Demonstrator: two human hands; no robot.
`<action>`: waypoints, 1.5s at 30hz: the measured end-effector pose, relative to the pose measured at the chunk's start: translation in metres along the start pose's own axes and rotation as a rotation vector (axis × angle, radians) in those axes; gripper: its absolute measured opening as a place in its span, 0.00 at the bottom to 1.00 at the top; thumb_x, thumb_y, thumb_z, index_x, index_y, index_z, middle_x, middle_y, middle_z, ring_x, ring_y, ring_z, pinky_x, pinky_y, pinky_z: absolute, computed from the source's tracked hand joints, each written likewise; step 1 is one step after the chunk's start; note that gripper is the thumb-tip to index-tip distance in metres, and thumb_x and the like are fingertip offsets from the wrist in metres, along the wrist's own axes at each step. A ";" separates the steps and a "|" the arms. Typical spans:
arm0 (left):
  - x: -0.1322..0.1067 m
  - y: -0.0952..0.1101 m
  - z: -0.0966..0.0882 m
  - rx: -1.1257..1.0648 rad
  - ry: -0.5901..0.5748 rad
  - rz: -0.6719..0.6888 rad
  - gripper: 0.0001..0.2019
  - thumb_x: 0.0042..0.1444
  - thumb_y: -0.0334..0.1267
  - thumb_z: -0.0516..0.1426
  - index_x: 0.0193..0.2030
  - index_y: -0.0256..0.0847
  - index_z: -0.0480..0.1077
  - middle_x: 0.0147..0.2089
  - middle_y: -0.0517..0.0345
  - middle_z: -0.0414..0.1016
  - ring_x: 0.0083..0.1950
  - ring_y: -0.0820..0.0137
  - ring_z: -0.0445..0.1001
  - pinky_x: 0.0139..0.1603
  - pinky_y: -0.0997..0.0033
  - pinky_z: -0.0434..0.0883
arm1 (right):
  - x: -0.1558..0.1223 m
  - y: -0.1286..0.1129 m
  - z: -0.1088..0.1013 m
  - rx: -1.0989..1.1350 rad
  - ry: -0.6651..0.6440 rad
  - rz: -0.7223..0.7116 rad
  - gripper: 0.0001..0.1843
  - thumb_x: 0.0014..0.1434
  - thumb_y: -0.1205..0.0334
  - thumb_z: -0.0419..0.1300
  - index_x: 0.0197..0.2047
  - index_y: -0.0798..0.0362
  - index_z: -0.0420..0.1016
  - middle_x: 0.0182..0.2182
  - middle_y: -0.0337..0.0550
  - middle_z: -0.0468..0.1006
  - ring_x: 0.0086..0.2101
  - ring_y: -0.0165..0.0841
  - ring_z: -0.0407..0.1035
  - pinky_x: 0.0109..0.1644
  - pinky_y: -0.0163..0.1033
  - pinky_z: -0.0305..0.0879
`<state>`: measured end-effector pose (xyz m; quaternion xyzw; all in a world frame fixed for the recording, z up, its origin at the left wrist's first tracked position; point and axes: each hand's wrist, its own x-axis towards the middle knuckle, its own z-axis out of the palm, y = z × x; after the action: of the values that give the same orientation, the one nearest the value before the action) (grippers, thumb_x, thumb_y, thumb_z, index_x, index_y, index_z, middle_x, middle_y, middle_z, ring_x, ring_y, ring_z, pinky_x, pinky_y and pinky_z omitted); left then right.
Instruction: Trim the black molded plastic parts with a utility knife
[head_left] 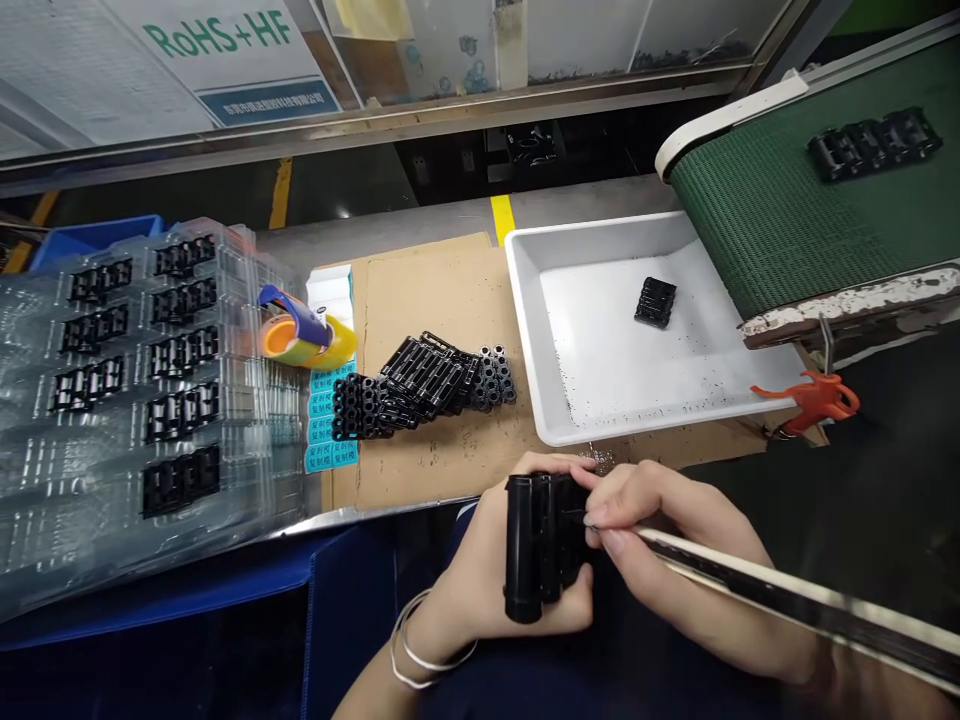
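My left hand (491, 575) is closed around a black plastic part (538, 545) with rounded ribs, held upright near the table's front edge. My right hand (660, 545) grips a thin blade-like tool (750, 580) whose tip touches the part's right side. A pile of similar black parts (420, 385) lies on the cardboard sheet (442, 300) just beyond my hands. One more black part (655, 301) rests in the white tray (555, 400).
A clear blister tray (120, 400) holding several black parts sits at the left. A yellow tape dispenser (304, 335) and blue labels (324, 420) lie beside it. A green conveyor belt (810, 210) at the right carries a black part (874, 143). An orange clamp (814, 400) grips the tray's corner.
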<state>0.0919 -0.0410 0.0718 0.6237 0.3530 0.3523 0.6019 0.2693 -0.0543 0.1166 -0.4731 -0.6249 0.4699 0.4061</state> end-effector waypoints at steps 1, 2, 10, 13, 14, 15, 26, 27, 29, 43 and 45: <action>0.000 0.000 0.000 -0.001 0.005 -0.001 0.35 0.41 0.25 0.62 0.59 0.44 0.62 0.42 0.58 0.80 0.39 0.65 0.82 0.45 0.64 0.81 | 0.000 0.001 0.000 -0.021 -0.004 -0.008 0.13 0.57 0.76 0.60 0.36 0.46 0.71 0.30 0.33 0.79 0.31 0.27 0.76 0.52 0.36 0.76; 0.000 0.000 0.000 0.001 0.010 -0.003 0.35 0.41 0.25 0.62 0.58 0.44 0.63 0.42 0.58 0.80 0.39 0.65 0.82 0.45 0.64 0.81 | 0.000 0.001 0.000 -0.044 -0.006 -0.022 0.12 0.57 0.76 0.60 0.36 0.46 0.70 0.30 0.33 0.79 0.31 0.27 0.76 0.51 0.35 0.76; -0.001 -0.006 0.000 -0.006 0.023 0.039 0.36 0.40 0.26 0.63 0.60 0.46 0.64 0.48 0.55 0.81 0.44 0.61 0.83 0.53 0.58 0.81 | 0.006 -0.008 -0.002 -0.133 -0.056 -0.006 0.12 0.54 0.76 0.58 0.29 0.47 0.68 0.25 0.31 0.77 0.26 0.27 0.74 0.45 0.35 0.77; -0.003 -0.014 0.000 0.049 0.115 0.136 0.35 0.43 0.27 0.65 0.61 0.46 0.65 0.60 0.50 0.77 0.58 0.57 0.79 0.61 0.57 0.77 | 0.005 -0.008 -0.003 -0.039 -0.044 0.103 0.11 0.55 0.73 0.60 0.28 0.47 0.68 0.25 0.31 0.77 0.25 0.29 0.73 0.54 0.42 0.75; -0.003 -0.018 0.000 0.078 0.153 0.185 0.35 0.46 0.29 0.66 0.62 0.46 0.65 0.61 0.48 0.76 0.62 0.56 0.76 0.64 0.55 0.75 | 0.005 -0.006 -0.003 0.013 -0.039 0.149 0.11 0.56 0.72 0.61 0.27 0.47 0.68 0.25 0.31 0.77 0.25 0.29 0.73 0.57 0.44 0.73; -0.003 -0.023 0.000 0.115 0.195 0.245 0.34 0.48 0.31 0.68 0.63 0.45 0.65 0.63 0.47 0.75 0.66 0.55 0.73 0.67 0.52 0.72 | 0.004 -0.004 -0.002 0.076 -0.034 0.201 0.10 0.56 0.71 0.62 0.27 0.48 0.69 0.24 0.31 0.78 0.25 0.29 0.73 0.59 0.45 0.71; 0.006 -0.042 0.003 0.317 0.423 0.554 0.33 0.57 0.37 0.67 0.68 0.42 0.61 0.65 0.45 0.72 0.72 0.57 0.65 0.72 0.45 0.66 | 0.006 0.019 0.013 0.655 0.129 0.286 0.10 0.70 0.54 0.59 0.41 0.46 0.79 0.25 0.33 0.85 0.27 0.29 0.79 0.52 0.41 0.76; 0.004 -0.042 0.004 0.285 0.406 0.511 0.34 0.56 0.36 0.68 0.68 0.43 0.61 0.66 0.46 0.71 0.73 0.58 0.64 0.73 0.45 0.64 | 0.005 0.020 0.012 0.488 0.149 0.142 0.11 0.72 0.53 0.56 0.44 0.45 0.79 0.30 0.35 0.87 0.32 0.30 0.82 0.62 0.45 0.70; 0.000 -0.042 0.004 0.191 0.365 0.425 0.31 0.59 0.36 0.65 0.68 0.45 0.61 0.67 0.47 0.69 0.74 0.59 0.61 0.74 0.46 0.62 | 0.002 0.024 0.009 0.153 0.065 -0.153 0.12 0.73 0.55 0.54 0.49 0.44 0.79 0.42 0.37 0.88 0.45 0.32 0.82 0.74 0.46 0.53; -0.040 -0.049 -0.006 0.121 0.360 0.027 0.41 0.44 0.47 0.69 0.65 0.43 0.60 0.57 0.44 0.76 0.55 0.56 0.79 0.57 0.54 0.77 | 0.002 0.062 0.010 -0.156 -0.232 -0.416 0.15 0.67 0.67 0.57 0.54 0.43 0.75 0.46 0.36 0.87 0.49 0.34 0.82 0.71 0.39 0.60; -0.058 -0.052 -0.022 0.211 0.453 -0.058 0.42 0.49 0.55 0.64 0.67 0.43 0.57 0.56 0.44 0.77 0.52 0.56 0.79 0.55 0.52 0.77 | -0.001 0.068 0.008 -0.188 -0.105 -0.294 0.11 0.69 0.64 0.56 0.48 0.41 0.77 0.35 0.32 0.88 0.47 0.34 0.82 0.65 0.36 0.69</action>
<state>0.0431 -0.0790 0.0191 0.5780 0.5313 0.4268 0.4489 0.2760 -0.0497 0.0488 -0.3876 -0.7488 0.3689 0.3911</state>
